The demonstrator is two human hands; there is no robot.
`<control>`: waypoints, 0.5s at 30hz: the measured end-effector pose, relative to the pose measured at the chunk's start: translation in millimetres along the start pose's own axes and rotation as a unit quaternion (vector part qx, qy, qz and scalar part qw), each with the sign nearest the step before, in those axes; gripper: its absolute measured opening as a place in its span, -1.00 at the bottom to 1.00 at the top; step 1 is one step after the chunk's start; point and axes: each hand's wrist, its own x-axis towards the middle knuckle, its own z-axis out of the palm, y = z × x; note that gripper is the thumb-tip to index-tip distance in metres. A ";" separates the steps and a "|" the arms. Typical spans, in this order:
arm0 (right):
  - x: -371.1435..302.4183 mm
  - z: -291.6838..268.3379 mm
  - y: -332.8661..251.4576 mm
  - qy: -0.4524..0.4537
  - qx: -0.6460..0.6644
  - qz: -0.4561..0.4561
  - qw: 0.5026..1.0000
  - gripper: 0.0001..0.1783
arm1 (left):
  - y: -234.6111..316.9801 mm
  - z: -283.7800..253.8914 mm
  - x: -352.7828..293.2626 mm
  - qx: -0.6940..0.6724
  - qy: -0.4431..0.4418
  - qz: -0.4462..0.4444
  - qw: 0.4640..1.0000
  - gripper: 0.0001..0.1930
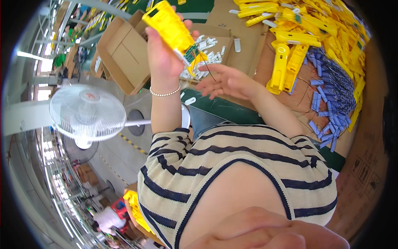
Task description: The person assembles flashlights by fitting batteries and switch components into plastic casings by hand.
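My left hand [162, 52] is wrapped round a yellow plastic housing [168, 25], lifted above the table and tilted. At the housing's lower end a small green circuit board [191, 54] shows, with a thin dark wire hanging from it. My right hand [226, 81] is just to the right and lower, fingers apart. The wire passes close by its fingertips; whether they touch it I cannot tell. Behind the hands a shallow cardboard box holds many small white plastic parts [213, 58]. A single white piece [190, 101] lies on the green table edge below.
Yellow housings [309, 31] are heaped at the far right. Beside them lie blue cylindrical cells with dark wires [327, 108]. An open cardboard box [124, 54] stands left of my left arm. Further left is a white fan [88, 112]. Another person [108, 220] sits at lower left.
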 end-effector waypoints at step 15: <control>18.9 4.5 24.6 0.372 -0.605 -0.263 0.653 -0.15 | -9.5 -3.3 -26.3 0.040 0.040 0.063 0.996 -0.35</control>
